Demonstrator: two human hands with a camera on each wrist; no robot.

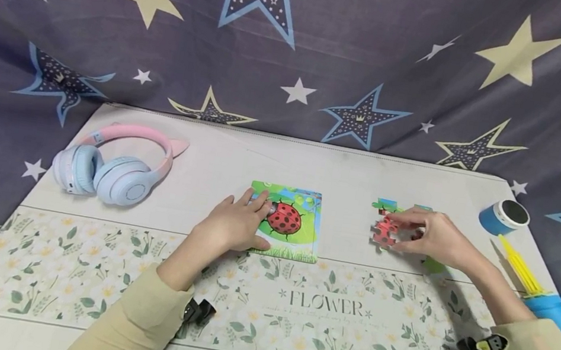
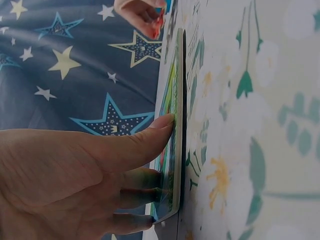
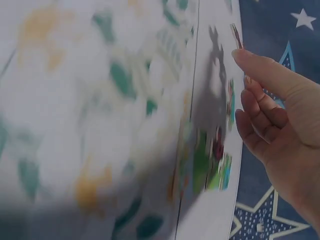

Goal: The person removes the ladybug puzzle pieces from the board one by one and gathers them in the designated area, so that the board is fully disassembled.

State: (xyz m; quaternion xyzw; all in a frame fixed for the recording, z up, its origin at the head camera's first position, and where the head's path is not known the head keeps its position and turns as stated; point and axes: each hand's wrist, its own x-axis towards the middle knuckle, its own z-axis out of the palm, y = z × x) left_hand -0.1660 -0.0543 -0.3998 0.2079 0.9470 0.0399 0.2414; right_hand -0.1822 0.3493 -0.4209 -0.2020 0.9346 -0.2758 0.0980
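Curtain (image 1: 359, 72), dark purple-grey with white, yellow and blue-outlined stars, fills the background. Desk (image 1: 214, 189) below it: white cover, floral band across the front, "FLOWER" lettering. Headphones (image 1: 123, 180), pink band with cat ear, pale blue cups, at far left. Blue-and-yellow item (image 1: 557, 312) at right edge, partly behind the sleeve, type unclear.

Puzzle board (image 1: 286, 220) lies flat mid-desk, just above the floral band. Roughly square, thin, pale side edge, rounded corner in left wrist view. Print is bright and glossy: red ladybug, black spots and legs, on green; leaves at upper right, blue along right side, grass blades along the bottom.

Left hand (image 1: 233, 222) rests on the board's left part, fingers apart and fairly straight, thumb near the lower edge. Right hand (image 1: 436, 236) is clamped on a piece between thumb and fingers, right of the board.

Blue-and-white cylinder (image 1: 494, 222) tilted at far right. Loose pieces (image 3: 202, 162), green, blue and some red-black, lie on the desk under the right hand; partly hidden, count unclear. Held piece (image 1: 384, 232): red, black spots, knobbed jigsaw outline, raised off the desk, edge-on in right wrist view.
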